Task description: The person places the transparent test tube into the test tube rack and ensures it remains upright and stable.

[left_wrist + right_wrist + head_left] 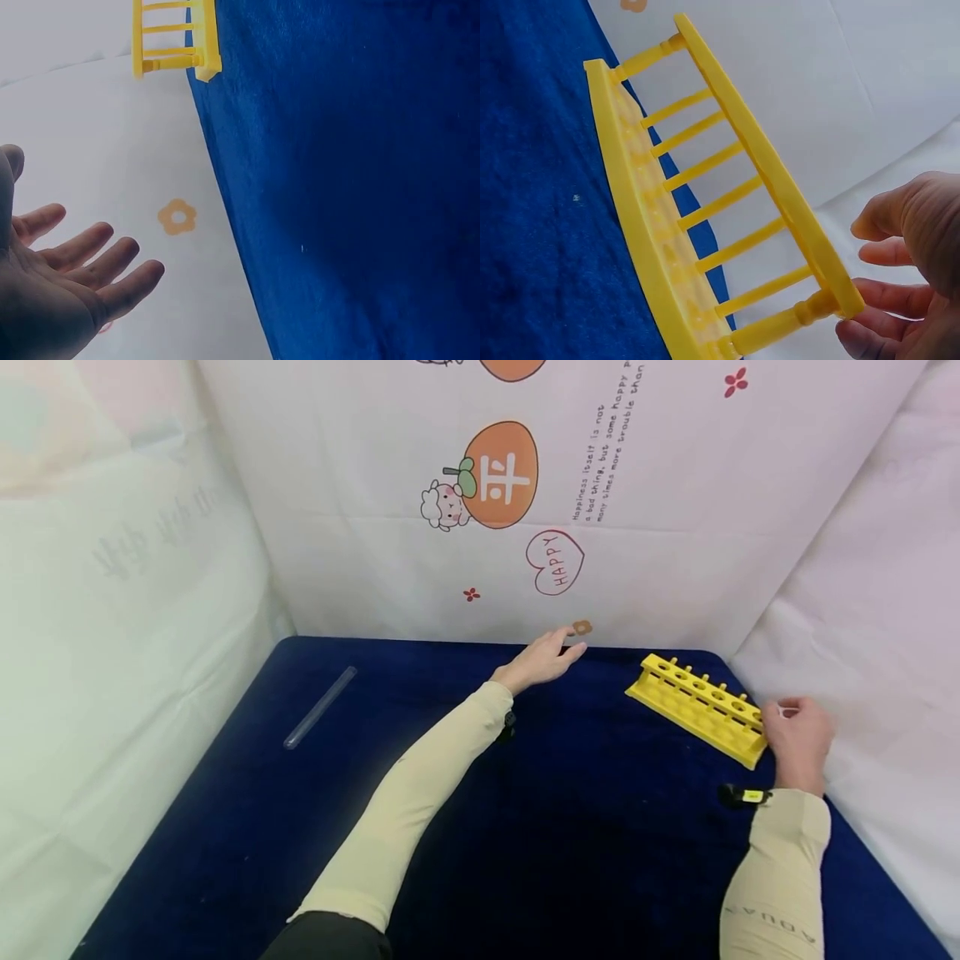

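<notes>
A yellow test tube rack (701, 706) stands at the far right of the blue-covered table, its top plate holed and pegs along one edge. My right hand (801, 735) is at its right end. In the right wrist view, fingertips (859, 337) are right at the end of the top plate, while the thumb stays apart from it. My left hand (542, 658) reaches over the table's back edge, left of the rack, fingers spread and holding nothing. A clear test tube (320, 708) lies on the table at the left.
Behind the table (570, 827) rises a white printed cloth (360, 560) with cartoon figures and lettering. White cloth also hangs along the left and right sides, close beside my right hand.
</notes>
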### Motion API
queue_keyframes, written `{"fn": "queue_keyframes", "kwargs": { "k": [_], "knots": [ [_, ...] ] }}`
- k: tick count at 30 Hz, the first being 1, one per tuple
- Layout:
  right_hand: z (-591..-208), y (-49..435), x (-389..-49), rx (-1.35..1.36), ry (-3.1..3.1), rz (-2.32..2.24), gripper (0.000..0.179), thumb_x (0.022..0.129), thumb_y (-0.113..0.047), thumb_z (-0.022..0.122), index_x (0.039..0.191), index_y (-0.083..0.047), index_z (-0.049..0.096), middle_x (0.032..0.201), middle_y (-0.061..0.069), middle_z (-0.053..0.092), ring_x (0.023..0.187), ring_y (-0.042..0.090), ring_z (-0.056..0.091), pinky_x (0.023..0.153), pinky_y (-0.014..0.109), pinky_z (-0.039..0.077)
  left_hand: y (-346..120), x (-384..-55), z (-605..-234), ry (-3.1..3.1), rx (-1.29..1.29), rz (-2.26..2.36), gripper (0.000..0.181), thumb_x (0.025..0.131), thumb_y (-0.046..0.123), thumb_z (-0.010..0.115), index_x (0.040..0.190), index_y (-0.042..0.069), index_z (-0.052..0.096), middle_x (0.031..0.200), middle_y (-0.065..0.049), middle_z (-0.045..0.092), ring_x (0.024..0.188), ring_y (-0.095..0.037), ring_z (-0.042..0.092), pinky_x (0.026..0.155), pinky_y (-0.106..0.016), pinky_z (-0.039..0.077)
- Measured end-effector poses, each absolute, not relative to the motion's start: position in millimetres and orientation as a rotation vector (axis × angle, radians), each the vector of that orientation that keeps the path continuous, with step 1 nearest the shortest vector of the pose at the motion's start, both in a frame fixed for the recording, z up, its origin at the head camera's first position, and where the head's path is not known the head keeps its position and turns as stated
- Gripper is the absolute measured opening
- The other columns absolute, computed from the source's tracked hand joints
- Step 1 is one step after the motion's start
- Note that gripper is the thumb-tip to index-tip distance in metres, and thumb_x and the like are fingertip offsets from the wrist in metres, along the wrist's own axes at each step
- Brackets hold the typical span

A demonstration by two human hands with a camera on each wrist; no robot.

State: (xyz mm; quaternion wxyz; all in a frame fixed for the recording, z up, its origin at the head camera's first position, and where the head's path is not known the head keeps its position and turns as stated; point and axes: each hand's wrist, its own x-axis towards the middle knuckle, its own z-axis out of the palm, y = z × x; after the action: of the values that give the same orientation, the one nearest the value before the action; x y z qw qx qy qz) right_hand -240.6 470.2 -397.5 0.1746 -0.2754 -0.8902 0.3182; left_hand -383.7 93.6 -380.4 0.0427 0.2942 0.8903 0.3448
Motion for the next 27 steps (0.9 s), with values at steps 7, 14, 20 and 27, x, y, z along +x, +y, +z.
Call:
{"fn": "queue_keyframes", "kwargs": {
  "k": [7,14,20,27],
  "knots": [
    [-401,481,-237,-0.768,-2.613,0.944,0.057,0.095,-0.039,0.048,0.132,0.004,0.053,0.13,0.029,0.056,0.074,0.012,0.06,0.06,0.025,0.046,103,-384,-386,2.696,0.891,1.066,0.065,0.1,0.062,0.03,0.155,0.026,0.026,0.16,-0.001,0.031,0.147,-0.021,0.032,0.116,-0.043,0.034],
    [-402,493,-234,-0.519,-2.744,1.04,0.067,0.097,-0.045,0.046,0.136,0.009,0.048,0.131,0.033,0.051,0.056,-0.007,0.056,0.057,0.025,0.056,115,-386,-389,2.687,0.913,1.115,0.065,0.101,0.062,0.03,0.153,0.023,0.03,0.153,-0.006,0.042,0.137,-0.02,0.044,0.108,-0.04,0.043],
    [-409,502,-231,-0.486,-2.744,1.215,0.079,0.096,-0.047,0.054,0.144,0.013,0.034,0.139,0.04,0.038,0.06,-0.005,0.06,0.062,0.028,0.059,124,-382,-395,2.656,0.902,1.143,0.064,0.101,0.06,0.031,0.152,0.021,0.032,0.152,-0.006,0.044,0.136,-0.018,0.047,0.107,-0.037,0.044],
    [-415,505,-232,-0.458,-2.727,1.276,0.087,0.094,-0.048,0.059,0.148,0.012,0.026,0.136,0.037,0.036,0.066,-0.003,0.061,0.066,0.03,0.06,133,-381,-401,2.645,0.854,1.155,0.064,0.101,0.061,0.03,0.152,0.021,0.034,0.149,-0.006,0.046,0.134,-0.018,0.048,0.105,-0.036,0.045]
  ]
}}
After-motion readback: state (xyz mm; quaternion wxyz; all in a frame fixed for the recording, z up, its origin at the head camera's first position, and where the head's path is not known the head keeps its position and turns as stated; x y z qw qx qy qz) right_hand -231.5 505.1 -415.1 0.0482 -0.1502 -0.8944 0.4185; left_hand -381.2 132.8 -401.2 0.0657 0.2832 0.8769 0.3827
